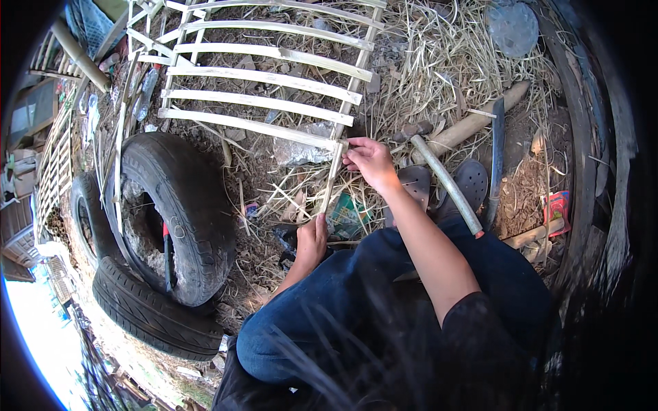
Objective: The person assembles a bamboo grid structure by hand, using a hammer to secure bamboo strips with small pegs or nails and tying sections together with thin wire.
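A bamboo frame (pixel 260 101) of pale split slats fixed across side rails stretches away from me over the ground. My left hand (pixel 310 241) is closed round the near end of its right side rail (pixel 332 179), thumb lying along the strip. Farther up, my right hand (pixel 371 163) is at the joint where the nearest slat (pixel 253 126) meets that rail. Its fingers are bent and drawn together against the joint; anything small between them is hidden. Beneath the rail lie dry straw and a green packet (pixel 349 216).
To the left, a worn tyre (pixel 195 205) leans over another tyre (pixel 154 318). On my right are a metal pipe (pixel 449 186), a long dark blade-like tool (pixel 496 157), a wooden log (pixel 473 127) and clog sandals (pixel 470 183). Straw (pixel 439 55) covers the far ground.
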